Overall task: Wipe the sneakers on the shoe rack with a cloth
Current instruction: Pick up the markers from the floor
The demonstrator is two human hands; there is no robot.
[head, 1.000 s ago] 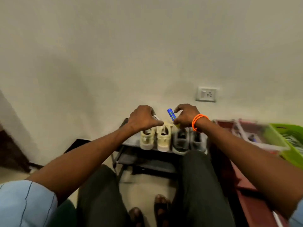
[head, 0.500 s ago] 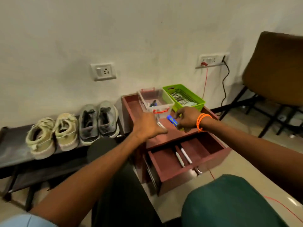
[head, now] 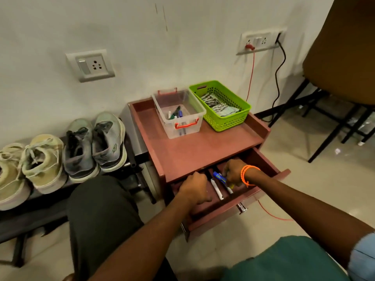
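Right hand [head: 233, 173] gripping a blue marker [head: 219, 177], left hand [head: 194, 189] curled in the drawer [head: 267, 165], contents unclear: risk of forgetting the cloth [head: 219, 106] beyond both.

My left hand [head: 194, 188] hides whatever its curled fingers hold in the drawer [head: 263, 159], my right hand [head: 235, 172] covers the blue object's [head: 219, 177] end, and the leftmost sneaker [head: 8, 175] is cut off.
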